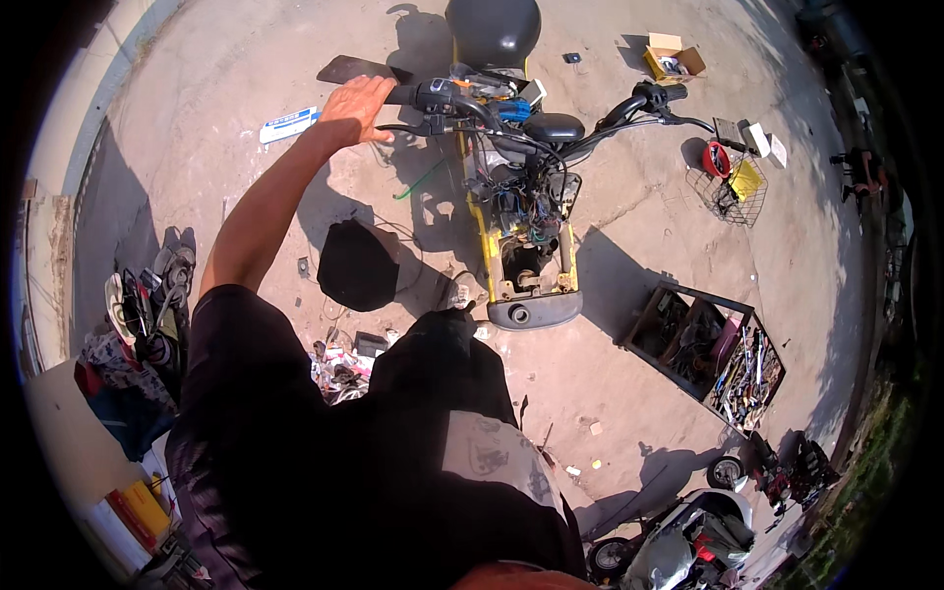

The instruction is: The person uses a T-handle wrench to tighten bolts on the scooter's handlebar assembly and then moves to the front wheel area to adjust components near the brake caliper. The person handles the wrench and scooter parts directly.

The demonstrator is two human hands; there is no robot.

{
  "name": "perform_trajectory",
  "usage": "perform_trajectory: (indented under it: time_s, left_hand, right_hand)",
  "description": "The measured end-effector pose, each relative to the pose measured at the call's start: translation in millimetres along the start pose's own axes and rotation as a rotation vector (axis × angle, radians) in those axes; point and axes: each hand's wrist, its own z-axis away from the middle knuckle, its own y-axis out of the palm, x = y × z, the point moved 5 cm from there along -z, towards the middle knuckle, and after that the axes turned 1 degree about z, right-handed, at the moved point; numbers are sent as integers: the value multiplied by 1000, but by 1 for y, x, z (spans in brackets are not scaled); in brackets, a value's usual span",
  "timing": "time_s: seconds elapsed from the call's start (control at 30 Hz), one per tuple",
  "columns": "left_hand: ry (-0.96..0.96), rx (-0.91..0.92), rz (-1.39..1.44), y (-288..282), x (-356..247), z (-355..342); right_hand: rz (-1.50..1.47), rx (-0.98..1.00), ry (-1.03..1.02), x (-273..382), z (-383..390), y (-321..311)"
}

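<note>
My left hand (356, 110) reaches out to the left end of a handlebar and closes around its black grip (401, 94), thumb apart on the near side. A brake lever (405, 129) sticks out just below the fingers. The handlebar belongs to a stripped scooter with a yellow frame (478, 231). Bundles of wires (536, 211) lie bare in its middle, and a dark opening (523, 264) shows at the near end. A black rounded seat (494, 34) is at the far end. Under the hand is a dark flat panel (346, 69). My right hand does not show.
A wooden toolbox (745, 379) full of tools stands at right. Beyond it are a wire basket (739, 202), a red bowl (716, 159) and an open carton (675, 61). A black stool-like object (356, 265) is near my legs; another scooter (688, 541) stands lower right.
</note>
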Motion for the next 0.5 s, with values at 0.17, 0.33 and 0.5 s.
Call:
perform_trajectory:
  time_s: [0.17, 0.33, 0.5]
  left_hand:
    - [211, -249, 28, 5, 11, -14]
    - [111, -149, 50, 1, -26, 5]
    - [133, -93, -124, 3, -19, -4]
  right_hand:
    - [-760, -69, 546, 25, 7, -36]
    - [-1326, -304, 967, 9, 25, -32]
    - [-1282, -249, 939, -6, -35, -25]
